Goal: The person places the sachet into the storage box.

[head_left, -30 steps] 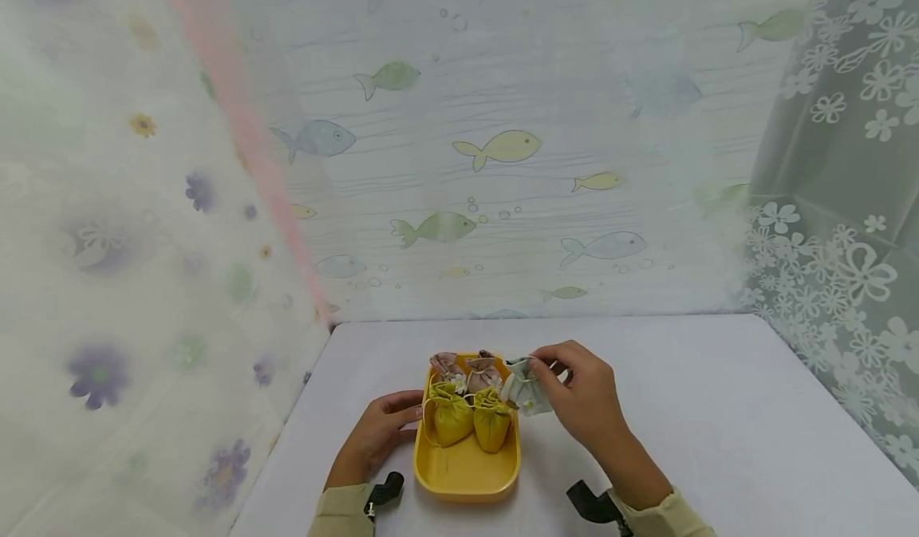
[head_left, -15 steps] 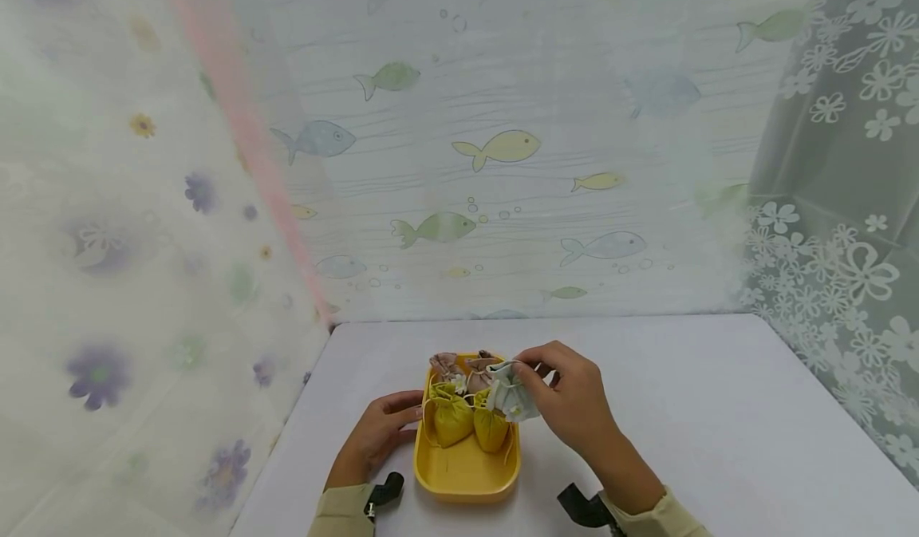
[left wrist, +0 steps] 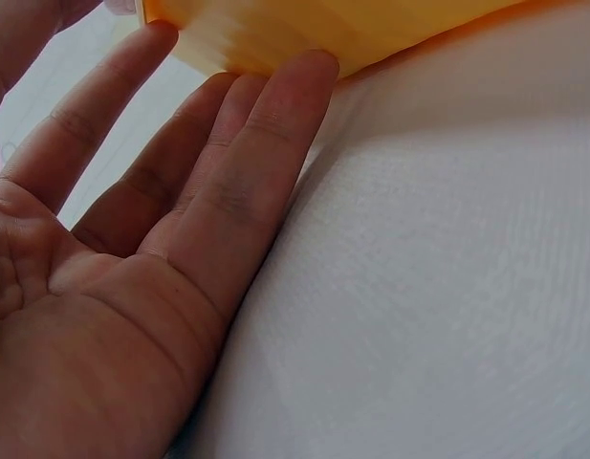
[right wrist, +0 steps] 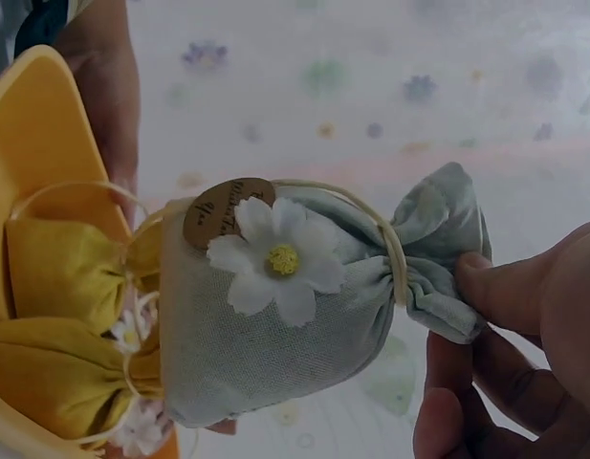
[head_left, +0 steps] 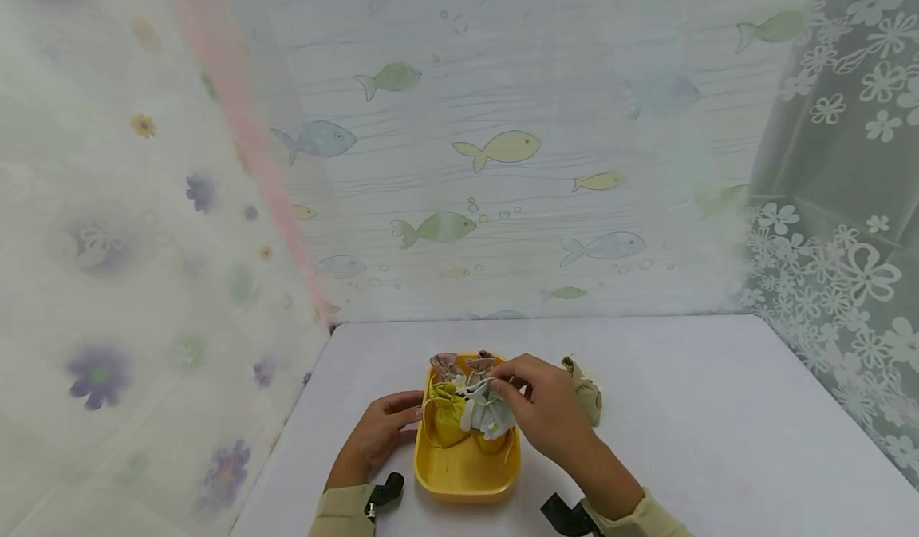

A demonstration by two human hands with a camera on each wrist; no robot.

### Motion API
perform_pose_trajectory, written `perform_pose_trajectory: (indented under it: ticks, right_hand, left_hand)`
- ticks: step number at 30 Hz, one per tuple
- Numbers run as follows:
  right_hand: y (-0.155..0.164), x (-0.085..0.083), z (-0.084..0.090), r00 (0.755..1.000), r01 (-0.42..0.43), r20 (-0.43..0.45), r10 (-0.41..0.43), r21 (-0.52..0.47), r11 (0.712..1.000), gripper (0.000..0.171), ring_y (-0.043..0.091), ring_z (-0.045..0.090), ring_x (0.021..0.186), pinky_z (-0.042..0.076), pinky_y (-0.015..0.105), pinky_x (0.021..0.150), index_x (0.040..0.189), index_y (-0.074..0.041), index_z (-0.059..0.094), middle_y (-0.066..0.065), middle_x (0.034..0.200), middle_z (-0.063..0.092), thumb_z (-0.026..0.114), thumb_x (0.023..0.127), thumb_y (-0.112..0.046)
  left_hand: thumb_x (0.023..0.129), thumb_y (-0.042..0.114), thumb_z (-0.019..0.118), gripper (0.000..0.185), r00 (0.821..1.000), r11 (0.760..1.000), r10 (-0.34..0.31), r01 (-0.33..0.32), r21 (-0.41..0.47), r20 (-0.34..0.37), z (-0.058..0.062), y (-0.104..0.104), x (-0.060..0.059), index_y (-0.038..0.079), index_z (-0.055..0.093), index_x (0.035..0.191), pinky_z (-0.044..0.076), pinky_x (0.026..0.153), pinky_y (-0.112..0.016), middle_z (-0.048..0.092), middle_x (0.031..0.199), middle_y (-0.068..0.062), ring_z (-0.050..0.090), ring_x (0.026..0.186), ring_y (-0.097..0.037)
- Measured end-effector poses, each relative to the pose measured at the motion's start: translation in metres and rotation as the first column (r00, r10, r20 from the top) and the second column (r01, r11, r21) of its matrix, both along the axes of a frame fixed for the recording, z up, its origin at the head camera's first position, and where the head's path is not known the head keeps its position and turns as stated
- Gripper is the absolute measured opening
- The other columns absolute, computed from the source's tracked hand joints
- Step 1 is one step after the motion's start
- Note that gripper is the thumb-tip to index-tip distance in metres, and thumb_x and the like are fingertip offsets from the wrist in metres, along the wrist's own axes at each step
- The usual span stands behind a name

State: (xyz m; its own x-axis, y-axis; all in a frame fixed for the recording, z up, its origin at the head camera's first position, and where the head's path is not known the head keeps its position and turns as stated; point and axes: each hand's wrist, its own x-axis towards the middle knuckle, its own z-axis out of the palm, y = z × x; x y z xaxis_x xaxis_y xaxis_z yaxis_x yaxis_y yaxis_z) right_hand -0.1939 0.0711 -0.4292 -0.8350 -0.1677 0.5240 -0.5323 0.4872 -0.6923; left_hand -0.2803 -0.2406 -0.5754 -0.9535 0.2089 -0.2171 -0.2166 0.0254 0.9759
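My right hand (head_left: 556, 409) pinches the gathered top of a pale green drawstring pouch (right wrist: 285, 316) between thumb and fingers. A white cloth flower and a small brown tag show on the pouch. It hangs over the right side of a yellow tray (head_left: 467, 485) and overlaps a yellow pouch there, hiding most of it. Another yellow pouch (head_left: 450, 419) lies in the tray to its left. My left hand (head_left: 380, 429) rests beside the tray's left wall. In the left wrist view its extended fingers (left wrist: 242, 182) touch the tray's outer side.
Two pinkish-brown pouches (head_left: 447, 365) stand at the tray's far end. An olive-beige pouch (head_left: 590, 393) lies on the white table (head_left: 682, 441), just beyond my right hand. Fish-printed sheeting (head_left: 502, 202) hangs behind the table.
My right hand has carried the pale green pouch leftward and a little nearer, over the tray. The olive-beige pouch has come into view behind that hand. My left hand stays put.
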Motion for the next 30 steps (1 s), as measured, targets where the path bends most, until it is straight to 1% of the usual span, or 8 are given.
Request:
perform_pose_trajectory:
  ticks: [3,7,10,14,20,25,30]
  right_hand:
    - [-0.005,0.000,-0.003,1.000,-0.015,0.021,0.015,0.009,1.000,0.014,0.002,0.060,0.079,0.054,0.021,0.062,0.101,-0.028,0.077,-0.022,0.095,0.067,0.077,0.094,-0.016]
    - [-0.012,0.000,-0.006,0.998,-0.052,0.024,0.052,0.012,0.999,0.015,0.002,0.059,0.076,0.055,0.021,0.063,0.100,-0.029,0.076,-0.020,0.096,0.069,0.077,0.094,-0.016]
    - [-0.016,0.000,-0.009,0.996,-0.084,0.020,0.084,0.008,0.996,0.014,0.003,0.058,0.073,0.055,0.021,0.063,0.100,-0.028,0.076,-0.018,0.096,0.070,0.077,0.093,-0.016]
    - [-0.021,-0.002,-0.014,0.993,-0.110,0.037,0.110,0.008,0.994,0.012,0.003,0.058,0.073,0.055,0.022,0.064,0.100,-0.027,0.075,-0.019,0.096,0.070,0.077,0.094,-0.017]
    - [-0.032,-0.006,-0.023,0.989,-0.127,0.085,0.124,0.030,0.991,0.003,0.002,0.060,0.076,0.057,0.021,0.067,0.100,-0.025,0.075,-0.018,0.095,0.068,0.074,0.097,-0.025]
    - [-0.043,-0.009,-0.032,0.984,-0.141,0.117,0.134,0.057,0.988,0.005,0.000,0.061,0.079,0.057,0.019,0.068,0.099,-0.022,0.076,-0.016,0.093,0.068,0.074,0.097,-0.027]
    - [-0.052,-0.013,-0.042,0.979,-0.156,0.152,0.138,0.115,0.981,0.006,-0.002,0.059,0.079,0.054,0.018,0.068,0.098,-0.021,0.076,-0.016,0.091,0.068,0.074,0.097,-0.027]
  left_hand:
    - [0.087,0.028,0.084,0.061,1.000,1.000,-0.005,0.005,0.005,-0.001,0.000,0.001,0.001,0.006,0.064,0.139,0.061,0.095,-0.040,0.063,0.141,-0.012,0.067,0.118,-0.022]
    - [0.088,0.028,0.084,0.061,1.000,1.000,-0.010,0.010,0.009,-0.002,0.001,0.002,0.001,0.005,0.063,0.140,0.061,0.095,-0.041,0.063,0.141,-0.013,0.067,0.118,-0.022]
    - [0.087,0.028,0.084,0.061,1.000,1.000,-0.015,0.015,0.013,0.001,0.001,0.002,0.001,0.005,0.063,0.140,0.061,0.095,-0.041,0.064,0.140,-0.012,0.068,0.118,-0.022]
    - [0.087,0.028,0.084,0.061,1.000,1.000,-0.022,0.022,0.019,0.005,0.001,0.001,0.001,0.005,0.063,0.140,0.061,0.096,-0.041,0.064,0.141,-0.013,0.067,0.118,-0.022]
    - [0.089,0.028,0.083,0.060,1.000,1.000,-0.025,0.025,0.018,-0.001,0.001,0.000,0.001,0.004,0.063,0.140,0.061,0.095,-0.041,0.064,0.141,-0.013,0.068,0.118,-0.022]
    - [0.091,0.025,0.081,0.058,1.000,0.999,-0.029,0.029,0.034,-0.007,0.002,0.000,0.002,0.003,0.062,0.141,0.061,0.095,-0.041,0.064,0.141,-0.014,0.067,0.118,-0.022]
    - [0.091,0.025,0.081,0.057,1.000,0.999,-0.024,0.024,0.031,-0.013,0.002,0.000,0.001,0.004,0.063,0.140,0.061,0.095,-0.042,0.064,0.140,-0.013,0.068,0.118,-0.022]
